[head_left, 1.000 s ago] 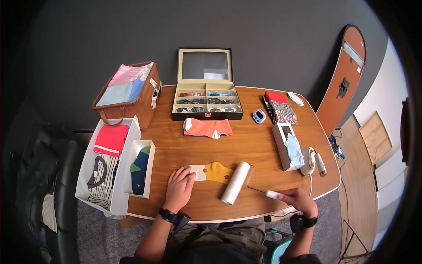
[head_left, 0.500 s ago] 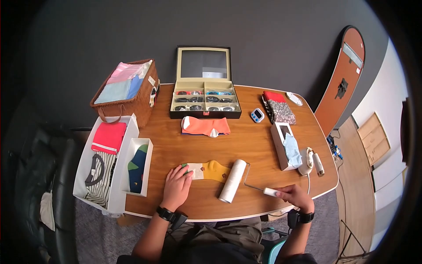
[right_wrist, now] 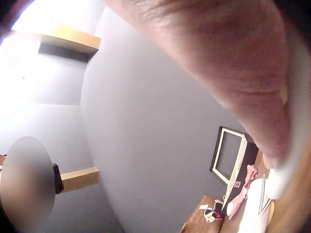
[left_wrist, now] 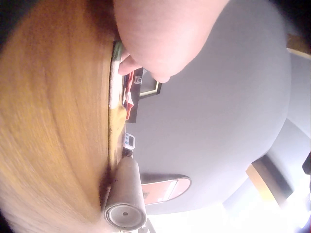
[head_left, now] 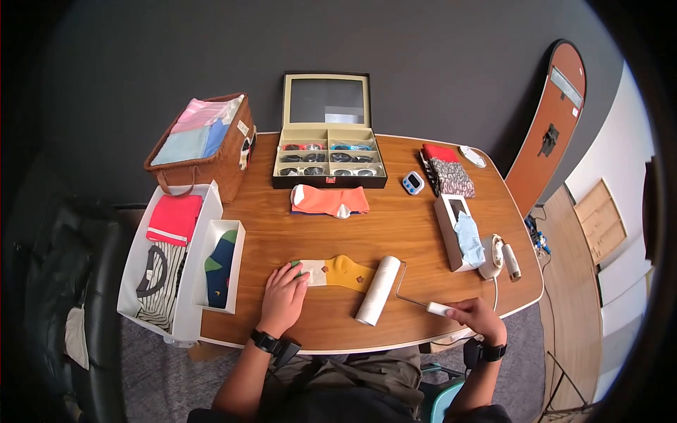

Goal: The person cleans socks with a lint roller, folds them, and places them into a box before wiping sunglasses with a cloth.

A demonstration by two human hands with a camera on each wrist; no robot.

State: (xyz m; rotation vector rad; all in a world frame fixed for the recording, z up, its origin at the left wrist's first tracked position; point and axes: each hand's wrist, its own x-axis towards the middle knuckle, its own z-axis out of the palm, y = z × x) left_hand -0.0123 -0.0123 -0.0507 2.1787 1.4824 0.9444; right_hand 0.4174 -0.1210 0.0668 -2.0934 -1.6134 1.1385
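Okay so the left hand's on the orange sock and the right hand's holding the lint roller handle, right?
Not quite: the left hand is on the yellow-and-cream sock, not the orange one, as the head view shows. The right hand does hold the lint roller handle.

You wear a black left wristband (head_left: 265, 342) with a boxy black module (head_left: 286, 353) attached, and a black right wristband (head_left: 495, 351) with a matching dark unit (head_left: 472, 353). Your top (head_left: 310, 412) is black; your creased trousers (head_left: 360, 377) are dark greyish-brown.
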